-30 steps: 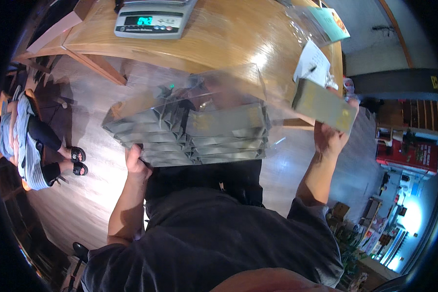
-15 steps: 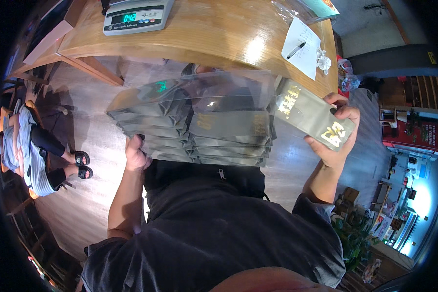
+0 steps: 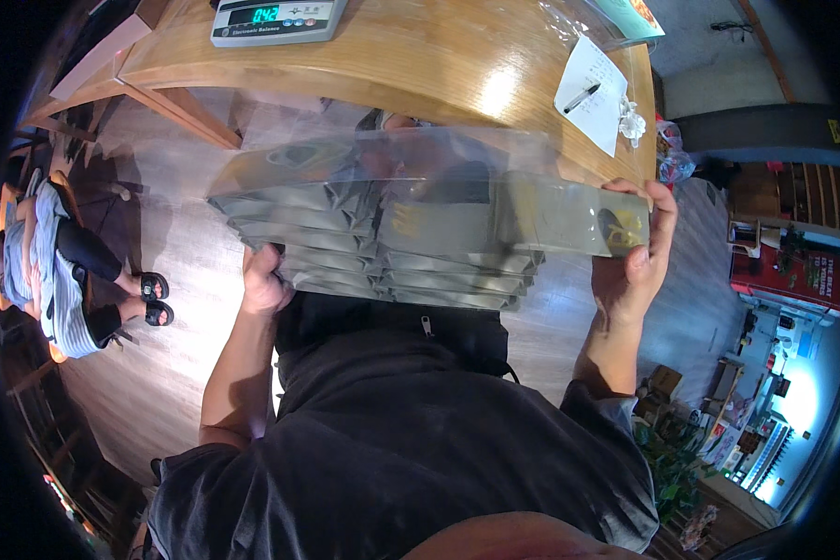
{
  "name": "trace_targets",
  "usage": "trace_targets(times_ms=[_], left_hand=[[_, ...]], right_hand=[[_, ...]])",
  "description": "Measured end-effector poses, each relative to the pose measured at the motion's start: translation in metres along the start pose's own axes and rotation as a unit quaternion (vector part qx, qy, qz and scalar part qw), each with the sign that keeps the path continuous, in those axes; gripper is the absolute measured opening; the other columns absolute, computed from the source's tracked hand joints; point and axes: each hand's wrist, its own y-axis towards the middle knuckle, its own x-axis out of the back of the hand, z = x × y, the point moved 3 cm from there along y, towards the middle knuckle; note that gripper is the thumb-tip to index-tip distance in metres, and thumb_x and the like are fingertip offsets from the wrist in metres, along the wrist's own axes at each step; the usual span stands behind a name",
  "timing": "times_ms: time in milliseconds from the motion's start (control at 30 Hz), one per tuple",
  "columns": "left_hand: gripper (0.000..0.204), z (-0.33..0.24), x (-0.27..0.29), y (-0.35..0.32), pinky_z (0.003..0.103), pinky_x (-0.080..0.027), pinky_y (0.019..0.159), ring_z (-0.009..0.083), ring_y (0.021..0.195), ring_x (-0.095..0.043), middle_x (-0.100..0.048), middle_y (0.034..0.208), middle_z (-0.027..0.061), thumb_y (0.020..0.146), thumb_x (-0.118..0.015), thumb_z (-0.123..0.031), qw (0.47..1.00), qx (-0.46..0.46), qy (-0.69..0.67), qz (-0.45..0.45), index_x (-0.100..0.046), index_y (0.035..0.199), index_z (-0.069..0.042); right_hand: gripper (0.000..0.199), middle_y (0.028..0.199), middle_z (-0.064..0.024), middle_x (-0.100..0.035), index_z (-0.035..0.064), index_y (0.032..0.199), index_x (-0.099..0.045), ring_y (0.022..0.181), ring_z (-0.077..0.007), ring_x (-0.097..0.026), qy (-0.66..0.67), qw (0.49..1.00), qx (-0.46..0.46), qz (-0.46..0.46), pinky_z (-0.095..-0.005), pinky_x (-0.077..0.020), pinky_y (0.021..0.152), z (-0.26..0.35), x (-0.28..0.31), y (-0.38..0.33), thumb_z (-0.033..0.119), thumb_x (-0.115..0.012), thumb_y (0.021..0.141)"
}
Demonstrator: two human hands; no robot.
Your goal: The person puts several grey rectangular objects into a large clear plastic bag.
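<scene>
A stack of grey-green foil pouches point(image 3: 383, 247) sits inside a clear plastic bag point(image 3: 439, 149) held in front of my body. My left hand point(image 3: 263, 280) grips the stack's lower left edge from below. My right hand point(image 3: 637, 252) holds one more grey-green pouch point(image 3: 569, 217) by its right end, lying flat across the top of the stack, partly inside the bag's mouth.
A wooden table point(image 3: 392, 65) stands ahead with a digital scale point(image 3: 275, 19) at its far left, a sheet of paper with a pen point(image 3: 595, 93) at right. A seated person's legs and sandals point(image 3: 84, 280) are at the left. Shelves with goods point(image 3: 784, 271) stand at the right.
My right hand has brought the single pouch down from beside the table and laid it flat onto the top of the stack. My left hand has stayed under the stack.
</scene>
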Motion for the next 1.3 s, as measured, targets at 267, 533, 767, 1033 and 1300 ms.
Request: trace_targets(times_ms=[267, 533, 767, 1033, 1300], left_hand=[[0.067, -0.002, -0.003, 0.0, 0.039, -0.043, 0.098, 0.0256, 0.114, -0.054, -0.056, 0.123, 0.0116, 0.078, -0.068, -0.03, 1.0, 0.001, 0.029, 0.002, -0.042, 0.132, -0.001], [0.069, -0.004, -0.003, 0.002, 0.039, -0.044, 0.096, 0.0258, 0.112, -0.055, -0.056, 0.122, 0.0123, 0.077, -0.071, -0.033, 1.0, 0.013, -0.009, -0.002, -0.042, 0.131, 0.0], [0.071, -0.001, 0.006, 0.001, 0.039, -0.045, 0.096, 0.0261, 0.112, -0.055, -0.056, 0.121, 0.0124, 0.077, -0.072, -0.035, 0.999, 0.022, -0.024, 0.003, -0.042, 0.131, -0.001], [0.072, 0.0, 0.005, 0.003, 0.039, -0.045, 0.096, 0.0257, 0.113, -0.055, -0.056, 0.123, 0.0113, 0.076, -0.074, -0.036, 1.0, 0.007, -0.023, -0.007, -0.042, 0.132, -0.002], [0.071, 0.001, 0.004, 0.002, 0.04, -0.044, 0.096, 0.0255, 0.114, -0.053, -0.054, 0.125, 0.0104, 0.078, -0.071, -0.037, 1.0, 0.004, -0.015, -0.009, -0.041, 0.132, -0.003]], right_hand=[[0.085, 0.119, -0.0202, -0.048, 0.0003, 0.1, -0.063, 0.106, -0.0278, -0.05, -0.29, 0.95, 0.082, 0.086, -0.0357, -0.0405, 0.089, -0.009, -0.018, -0.003, 0.075, -0.025, 0.087], [0.083, 0.126, -0.0211, -0.053, -0.002, 0.115, -0.061, 0.113, -0.0309, -0.055, -0.242, 0.94, 0.052, 0.233, -0.0393, -0.0437, 0.092, -0.012, -0.017, -0.001, 0.072, -0.034, 0.088], [0.083, 0.125, -0.0206, -0.056, -0.0037, 0.13, -0.048, 0.12, -0.03, -0.052, -0.202, 0.934, 0.023, 0.295, -0.036, -0.0347, 0.102, -0.017, -0.021, -0.004, 0.067, -0.04, 0.088], [0.07, 0.123, -0.0201, -0.057, -0.0068, 0.129, -0.048, 0.114, -0.0269, -0.056, -0.087, 0.977, 0.078, 0.177, -0.038, -0.0408, 0.099, -0.015, -0.008, -0.005, 0.048, -0.061, 0.087], [0.07, 0.121, -0.0237, -0.058, -0.0109, 0.129, -0.047, 0.117, -0.0324, -0.055, 0.013, 0.98, 0.011, 0.196, -0.0437, -0.0413, 0.1, -0.019, -0.018, -0.01, 0.041, -0.066, 0.086]])
